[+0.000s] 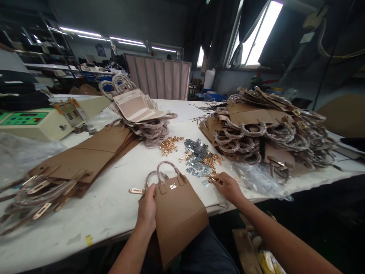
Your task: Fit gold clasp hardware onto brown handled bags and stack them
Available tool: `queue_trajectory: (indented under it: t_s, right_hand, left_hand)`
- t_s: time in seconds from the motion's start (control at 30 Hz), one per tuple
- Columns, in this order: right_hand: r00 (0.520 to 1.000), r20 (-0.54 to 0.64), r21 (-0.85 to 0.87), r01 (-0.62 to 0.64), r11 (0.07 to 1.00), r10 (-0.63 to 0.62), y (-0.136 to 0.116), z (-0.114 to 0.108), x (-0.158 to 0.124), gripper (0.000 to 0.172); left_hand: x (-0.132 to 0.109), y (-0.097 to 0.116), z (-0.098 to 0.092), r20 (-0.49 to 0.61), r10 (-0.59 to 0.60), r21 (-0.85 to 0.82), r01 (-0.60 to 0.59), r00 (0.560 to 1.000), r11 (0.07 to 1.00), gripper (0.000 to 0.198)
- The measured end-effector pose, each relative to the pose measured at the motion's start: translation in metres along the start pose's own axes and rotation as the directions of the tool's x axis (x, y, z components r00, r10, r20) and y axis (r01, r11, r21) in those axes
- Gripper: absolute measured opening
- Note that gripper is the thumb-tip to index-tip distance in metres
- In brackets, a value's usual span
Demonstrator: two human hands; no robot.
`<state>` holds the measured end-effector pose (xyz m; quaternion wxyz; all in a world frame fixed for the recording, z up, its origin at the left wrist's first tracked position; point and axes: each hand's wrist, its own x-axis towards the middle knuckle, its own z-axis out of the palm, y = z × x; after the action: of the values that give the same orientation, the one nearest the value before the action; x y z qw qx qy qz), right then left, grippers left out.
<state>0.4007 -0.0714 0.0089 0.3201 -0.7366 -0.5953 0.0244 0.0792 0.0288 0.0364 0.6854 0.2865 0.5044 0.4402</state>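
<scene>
My left hand (147,208) grips the left edge of a tan handbag front (178,213) with two loop handles and a small gold fitting, which hangs over the table's near edge. A strap tab with a gold end (136,191) sticks out to its left. My right hand (228,187) is closed in a pinch on a small gold metal piece at the near edge of the scattered hardware. That hardware is a pile of gold clasps (170,145) and a pile of silver plates (197,156) just beyond the bag.
The white table (114,205) carries stacks of tan bag panels with handles at the left (74,167), centre back (137,110) and right (265,125). A beige machine (37,121) stands far left. Clear plastic bags (256,177) lie by my right hand.
</scene>
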Motion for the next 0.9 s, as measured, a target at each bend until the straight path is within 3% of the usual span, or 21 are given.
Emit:
queue_trajectory:
  t_s: [0.17,0.27,0.33,0.4,0.5,0.57,0.67,0.73,0.9]
  right_hand:
    - [0.997,-0.047,0.073,-0.052,0.996,0.055,0.006,-0.008,0.002,0.021]
    - [0.989,-0.087,0.128,-0.109,0.986,0.12,-0.005,-0.015,0.007,0.029]
    - [0.98,-0.033,0.264,-0.183,0.947,0.198,-0.025,-0.018,0.008,0.033]
    - [0.96,0.091,0.464,-0.277,0.841,0.266,-0.056,-0.015,0.008,0.033]
    - [0.938,0.26,0.633,-0.344,0.694,0.228,-0.113,0.004,0.003,0.029]
    - [0.953,0.271,0.64,-0.285,0.713,0.137,-0.147,0.024,-0.002,0.023]
    - [0.978,0.202,0.538,-0.068,0.84,-0.05,-0.177,0.053,-0.007,0.013]
    - [0.968,0.215,0.417,0.027,0.908,-0.128,-0.182,0.063,-0.009,0.01]
    - [0.949,0.294,0.238,0.043,0.97,-0.114,-0.174,0.058,-0.008,0.007]
  left_hand:
    - [-0.013,0.01,-0.008,0.093,-0.052,0.039,0.049,0.994,0.998,0.038]
    - [-0.017,0.014,-0.018,0.174,-0.076,0.022,0.073,0.982,0.997,0.041]
    - [-0.015,0.014,-0.025,0.215,-0.095,0.027,0.092,0.972,0.995,0.044]
    - [-0.013,0.012,-0.03,0.226,-0.123,0.054,0.114,0.966,0.992,0.045]
    - [-0.011,0.01,-0.034,0.214,-0.142,0.065,0.131,0.966,0.989,0.045]
    - [-0.012,0.008,-0.036,0.221,-0.122,0.052,0.113,0.968,0.992,0.045]
    - [-0.017,0.004,-0.04,0.205,-0.059,0.087,0.042,0.977,0.995,0.041]
    - [-0.019,0.002,-0.044,0.189,-0.011,0.145,-0.016,0.982,0.989,0.039]
    - [-0.02,0.003,-0.049,0.217,0.006,0.205,-0.052,0.976,0.977,0.041]
